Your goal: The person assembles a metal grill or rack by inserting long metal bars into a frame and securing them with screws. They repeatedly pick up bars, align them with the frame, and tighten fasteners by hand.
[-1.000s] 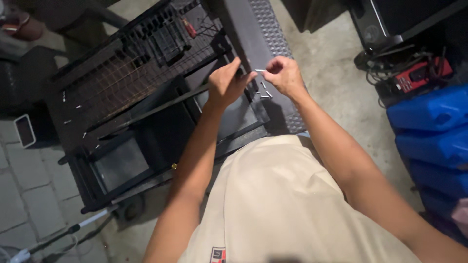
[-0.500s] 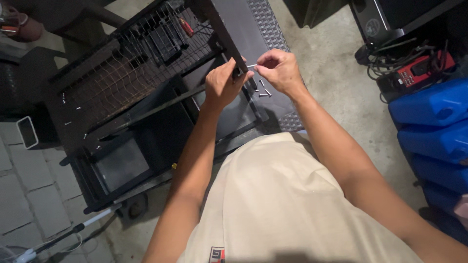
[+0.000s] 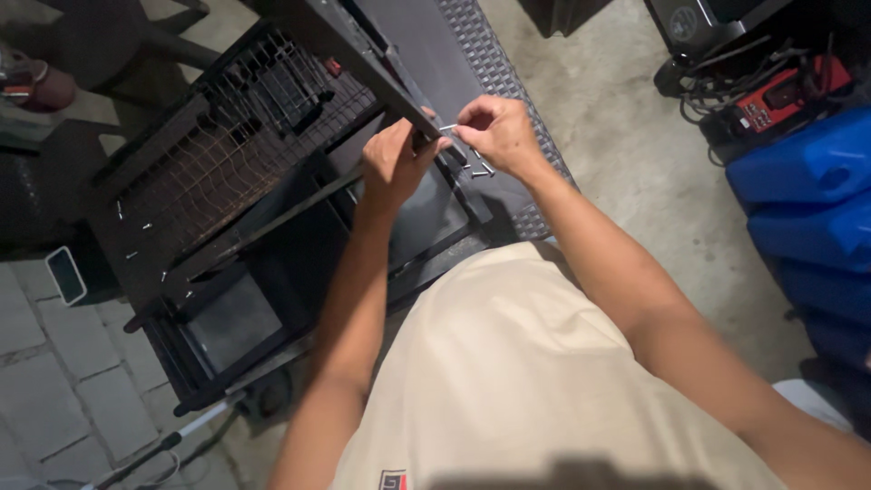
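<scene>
Right hand (image 3: 494,134) pinched on one screw (image 3: 448,128) at black frame bar (image 3: 381,77); left hand (image 3: 395,163) gripping that bar. About three loose screws (image 3: 481,166) just below. One phone (image 3: 65,274) far left.

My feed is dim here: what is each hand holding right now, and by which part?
The right hand pinches a small silver metal screw by one end; the left hand grips the dark metal frame bar at its lower end.
</scene>
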